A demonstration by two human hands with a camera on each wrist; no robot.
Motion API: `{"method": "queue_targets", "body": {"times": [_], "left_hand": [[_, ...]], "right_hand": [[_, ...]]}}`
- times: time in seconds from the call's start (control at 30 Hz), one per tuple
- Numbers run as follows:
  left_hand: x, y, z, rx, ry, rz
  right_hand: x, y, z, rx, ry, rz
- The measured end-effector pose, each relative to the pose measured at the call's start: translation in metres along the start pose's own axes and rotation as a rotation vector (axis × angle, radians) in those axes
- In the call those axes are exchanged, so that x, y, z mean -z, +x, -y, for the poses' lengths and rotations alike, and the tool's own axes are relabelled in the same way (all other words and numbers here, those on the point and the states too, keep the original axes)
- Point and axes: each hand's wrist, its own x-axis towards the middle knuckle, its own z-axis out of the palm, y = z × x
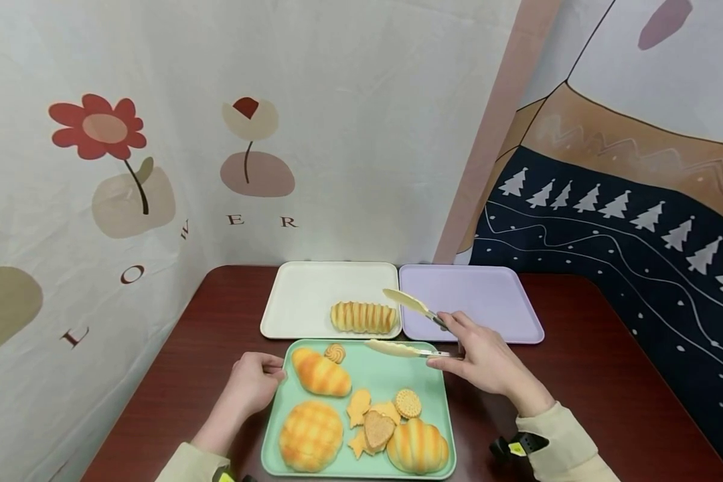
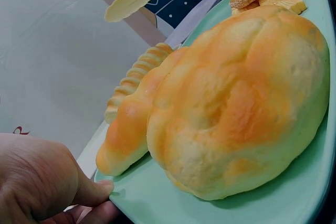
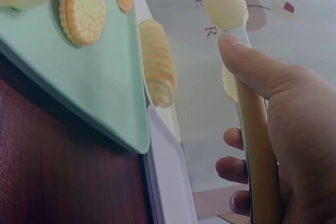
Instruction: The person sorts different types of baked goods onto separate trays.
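Note:
My right hand (image 1: 491, 355) grips a pair of tongs (image 1: 408, 300) with pale cream tips. The tongs' arms stand spread with nothing between them, over the back of the green tray (image 1: 391, 370) and the trays behind. At that tray's left edge, my left hand (image 1: 254, 383) pinches the rim between thumb and fingers. On the green tray lie a croissant-like bread (image 1: 320, 372), a round checked bun (image 1: 310, 436), a striped roll (image 1: 418, 447), a round cookie (image 1: 408, 403), a swirl cookie (image 1: 335, 353) and a heart-shaped cookie (image 1: 378, 429) on several yellow biscuits (image 1: 358, 407).
Behind the green tray, a white tray (image 1: 313, 288) carries a ridged long bread (image 1: 363, 317) near its front right corner. A lavender tray (image 1: 488, 294) adjoins it on the right. All stand on a dark red-brown table (image 1: 175, 375) against a printed cloth backdrop (image 1: 361, 134).

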Motion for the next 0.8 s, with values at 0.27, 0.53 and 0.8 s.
{"method": "queue_targets", "body": {"times": [0.27,0.53,0.8], "left_hand": [[0.0,0.0,0.0,0.001,-0.003,0.001],[0.0,0.0,0.0,0.003,-0.014,0.002],[0.0,0.0,0.0,0.005,-0.016,0.005]], "right_hand": [[-0.001,-0.005,0.015,0.037,-0.023,-0.004],[-0.006,-0.006,0.03,0.086,-0.037,0.0],[-0.013,-0.004,0.041,0.129,-0.05,-0.006]]}}
